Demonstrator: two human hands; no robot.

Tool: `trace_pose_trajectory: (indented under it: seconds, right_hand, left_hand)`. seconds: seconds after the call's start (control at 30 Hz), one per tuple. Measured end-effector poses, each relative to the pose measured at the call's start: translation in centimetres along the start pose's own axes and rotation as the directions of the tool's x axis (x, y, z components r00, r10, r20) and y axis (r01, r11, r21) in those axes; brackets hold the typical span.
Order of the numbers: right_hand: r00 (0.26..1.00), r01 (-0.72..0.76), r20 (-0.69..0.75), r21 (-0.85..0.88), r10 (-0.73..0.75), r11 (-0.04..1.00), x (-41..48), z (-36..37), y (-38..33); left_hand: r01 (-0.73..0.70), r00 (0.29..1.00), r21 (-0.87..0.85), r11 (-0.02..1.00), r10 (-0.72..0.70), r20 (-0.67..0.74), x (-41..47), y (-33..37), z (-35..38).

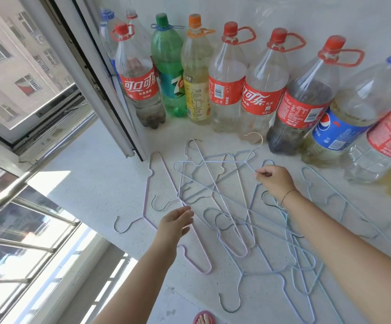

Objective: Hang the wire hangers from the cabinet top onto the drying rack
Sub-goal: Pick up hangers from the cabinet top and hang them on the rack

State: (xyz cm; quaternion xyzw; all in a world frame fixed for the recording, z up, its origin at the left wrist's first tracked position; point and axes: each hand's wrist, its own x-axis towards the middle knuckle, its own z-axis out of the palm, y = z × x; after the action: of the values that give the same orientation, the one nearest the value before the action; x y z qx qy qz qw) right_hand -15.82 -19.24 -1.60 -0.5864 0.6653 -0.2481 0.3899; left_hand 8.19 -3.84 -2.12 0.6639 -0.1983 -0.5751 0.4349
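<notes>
Slipper (203, 317): on a foot, below the cabinet top's (91, 183) near edge.
Left hand (177, 222): fingers loose and spread, holding nothing, over the pile's left side.
Hangers (225, 206): tangled mid-top, hooks interlocked.
Right hand (275, 181): pinches one wire at the pile's far side.
Bottles (227, 90): row along the far edge.
Sash (110, 90): open over the far-left corner.

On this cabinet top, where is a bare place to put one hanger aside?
Bare: the countertop left of the pink hanger, toward the window frame. A thin strip lies before the bottles. Crowded: the middle and right, where the tangled hangers lie and the right hand pinches one.
</notes>
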Motion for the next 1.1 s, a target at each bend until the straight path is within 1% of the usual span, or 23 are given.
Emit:
trace_pose_trajectory:
  seconds: [0.03, 0.1, 0.2, 0.27, 0.33, 0.4, 0.47, 0.53, 0.63, 0.7, 0.77, 0.87, 0.97, 1.03, 1.1]
  right_hand:
    - [0.999, 0.017, 0.042, 0.099, -0.022, 0.995, -1.4, -0.4, -0.9]
    - [0.99, 0.039, 0.122, 0.234, -0.069, 0.972, -4.4, -0.5, -2.5]
    - [0.964, 0.027, 0.238, 0.341, -0.114, 0.94, -8.3, 0.9, -3.9]
    - [0.947, 0.007, 0.289, 0.408, -0.136, 0.913, -10.6, 2.1, -4.8]
    - [0.941, -0.019, 0.303, 0.492, -0.151, 0.871, -12.4, 3.0, -5.9]
    - [0.926, -0.038, 0.339, 0.524, -0.167, 0.851, -13.4, 3.9, -6.7]
    - [0.897, -0.027, 0.402, 0.463, -0.183, 0.886, -13.7, 4.9, -7.0]
    - [0.894, -0.022, 0.419, 0.394, -0.158, 0.919, -13.0, 6.0, -6.9]
    - [0.942, -0.016, 0.322, 0.319, -0.093, 0.948, -10.9, 8.1, -5.8]
    - [0.958, 0.006, 0.278, 0.22, -0.069, 0.975, -9.5, 9.8, -4.9]
    - [0.963, 0.025, 0.266, 0.108, -0.053, 0.994, -8.6, 11.7, -4.2]
    - [0.967, 0.06, 0.25, -0.06, -0.043, 0.996, -8.1, 14.0, -3.6]
    - [0.983, 0.054, 0.18, -0.19, -0.019, 0.98, -8.0, 15.5, -3.3]
    - [0.987, 0.054, 0.158, -0.259, -0.013, 0.964, -7.9, 16.0, -3.3]
    - [0.989, 0.054, 0.144, -0.29, -0.013, 0.955, -7.9, 16.1, -3.4]
  left_hand:
    - [-0.01, 1.0, -0.021, 1.0, 0.01, 0.021, -0.4, 0.5, 0.5]
    - [-0.032, 0.997, -0.073, 0.997, 0.037, 0.074, -1.4, 1.5, 1.9]
    - [-0.062, 0.985, -0.142, 0.988, 0.084, 0.151, -3.0, 2.8, 4.0]
    - [-0.082, 0.978, -0.175, 0.981, 0.113, 0.178, -3.9, 3.3, 4.7]
    - [-0.1, 0.979, -0.212, 0.972, 0.134, 0.154, -4.7, 3.6, 4.4]
    - [-0.11, 0.986, -0.249, 0.962, 0.136, 0.092, -5.4, 3.5, 3.4]
    - [-0.122, 0.99, -0.27, 0.955, 0.135, 0.03, -5.9, 3.3, 1.9]
    - [-0.145, 0.989, -0.274, 0.951, 0.145, -0.019, -6.5, 3.2, 0.1]
    - [-0.178, 0.983, -0.277, 0.944, 0.161, -0.085, -7.4, 3.3, -2.7]
    - [-0.186, 0.98, -0.285, 0.94, 0.155, -0.127, -7.9, 3.3, -4.5]
    - [-0.194, 0.974, -0.293, 0.936, 0.149, -0.168, -8.2, 3.1, -6.2]
    - [-0.201, 0.968, -0.296, 0.934, 0.144, -0.205, -8.7, 2.7, -8.0]
    - [-0.197, 0.965, -0.301, 0.933, 0.131, -0.225, -8.9, 2.4, -9.2]
    - [-0.195, 0.964, -0.304, 0.933, 0.125, -0.234, -9.0, 2.2, -9.7]
    - [-0.192, 0.963, -0.31, 0.931, 0.119, -0.241, -9.1, 2.2, -9.9]
